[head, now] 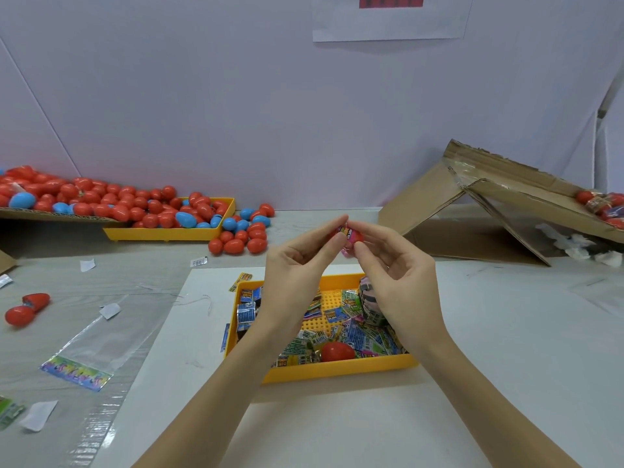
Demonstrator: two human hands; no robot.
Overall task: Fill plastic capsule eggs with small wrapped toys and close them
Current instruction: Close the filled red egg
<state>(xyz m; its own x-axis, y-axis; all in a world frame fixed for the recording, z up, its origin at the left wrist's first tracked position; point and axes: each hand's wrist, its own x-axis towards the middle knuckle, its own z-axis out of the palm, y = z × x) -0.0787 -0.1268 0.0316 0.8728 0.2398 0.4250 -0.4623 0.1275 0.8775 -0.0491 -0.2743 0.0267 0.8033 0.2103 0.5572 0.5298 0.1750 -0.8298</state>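
A pale grey surface (pixel 506 332) is carrying everything, with a large white sheet (pixel 337 427) lying across its middle. A clear plastic bag (pixel 98 342) with a colourful printed header is lying flat at the left, and small white paper scraps (pixel 37 415) are sitting near it. At the right, a flattened cardboard box (pixel 479 211) is leaning open like a tent, with crumpled white paper (pixel 580 246) showing beneath its flap. A pale wall (pixel 270 113) is standing behind, and a white paper (pixel 388 21) bearing a red and black patch is hanging at its top.
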